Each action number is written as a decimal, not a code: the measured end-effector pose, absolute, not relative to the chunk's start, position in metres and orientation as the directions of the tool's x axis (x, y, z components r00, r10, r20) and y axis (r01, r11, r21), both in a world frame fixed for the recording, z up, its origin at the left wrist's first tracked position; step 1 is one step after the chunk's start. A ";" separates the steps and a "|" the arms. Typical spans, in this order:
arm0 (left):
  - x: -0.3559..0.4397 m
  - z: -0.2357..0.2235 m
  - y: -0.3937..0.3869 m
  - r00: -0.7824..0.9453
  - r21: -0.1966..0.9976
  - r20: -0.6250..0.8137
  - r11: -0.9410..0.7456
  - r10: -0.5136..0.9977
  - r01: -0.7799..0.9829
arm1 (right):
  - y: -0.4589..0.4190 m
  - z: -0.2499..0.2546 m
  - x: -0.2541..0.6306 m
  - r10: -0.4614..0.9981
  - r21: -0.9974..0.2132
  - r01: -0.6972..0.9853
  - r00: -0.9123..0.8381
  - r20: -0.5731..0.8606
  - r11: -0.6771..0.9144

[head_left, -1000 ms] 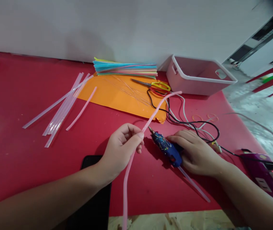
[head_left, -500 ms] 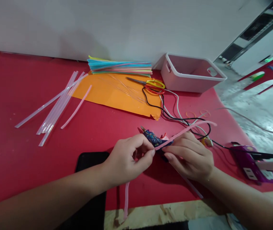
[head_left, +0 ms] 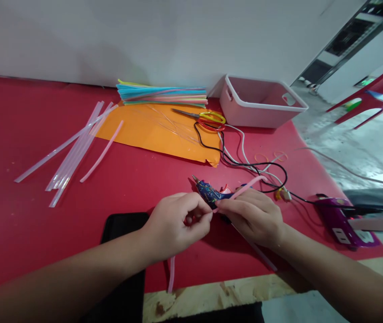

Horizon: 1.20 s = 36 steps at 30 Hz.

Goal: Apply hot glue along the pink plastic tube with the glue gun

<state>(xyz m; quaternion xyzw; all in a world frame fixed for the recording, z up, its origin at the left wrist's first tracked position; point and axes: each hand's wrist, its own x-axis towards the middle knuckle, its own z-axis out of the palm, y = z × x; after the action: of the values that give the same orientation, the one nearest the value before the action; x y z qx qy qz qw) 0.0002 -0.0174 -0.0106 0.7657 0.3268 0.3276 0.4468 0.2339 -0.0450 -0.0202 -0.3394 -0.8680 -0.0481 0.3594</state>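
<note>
My left hand [head_left: 181,224] is closed, thumb and forefinger pinching a thin pink pipe cleaner [head_left: 250,186]. Fingers of my right hand [head_left: 257,217] are closed on the same pipe cleaner close to the left fingertips, and its free end curves up to the right. A pink length [head_left: 171,276] hangs below my left hand; whether it is the same piece is hidden. Just behind my hands lies a dark blue glue gun [head_left: 208,193], its metal nozzle pointing up and left. A translucent glue stick [head_left: 258,253] slants out beneath my right hand.
Several glue sticks [head_left: 77,157] and a pink pipe cleaner [head_left: 102,152] lie left. Behind are an orange envelope [head_left: 137,132], scissors [head_left: 211,119], a coloured pipe-cleaner bundle [head_left: 161,95] and a pink bin [head_left: 248,112]. Cables [head_left: 238,161] run to a purple power strip [head_left: 341,229]. A black slab [head_left: 124,287] lies near.
My right hand has slid leftward along the pipe cleaner to meet my left fingertips. Less of the free end shows beyond it. The whole view has shifted slightly.
</note>
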 end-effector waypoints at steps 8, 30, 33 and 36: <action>0.000 -0.010 -0.017 0.550 0.895 0.191 -0.374 0.813 0.242 | -0.040 -0.017 0.243 0.596 -0.148 0.698 -0.458 0.659 0.700; -0.003 -0.010 -0.017 0.515 0.944 0.118 -0.257 0.849 0.208 | -0.021 -0.022 0.280 0.644 -0.022 0.904 -0.286 0.710 0.427; -0.002 -0.010 -0.017 0.510 0.946 0.105 -0.244 0.854 0.214 | -0.019 -0.022 0.285 0.647 -0.009 0.930 -0.249 0.721 0.367; -0.002 -0.011 -0.017 0.503 0.947 0.105 -0.241 0.858 0.213 | -0.017 -0.023 0.288 0.643 0.010 0.941 -0.239 0.728 0.339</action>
<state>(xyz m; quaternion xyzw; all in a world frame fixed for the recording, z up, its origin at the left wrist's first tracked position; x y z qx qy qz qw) -0.0023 -0.0168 -0.0105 0.7156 0.3743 0.3294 0.4892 0.2877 -0.0166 -0.0230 -0.5264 -0.7522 -0.2316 0.3218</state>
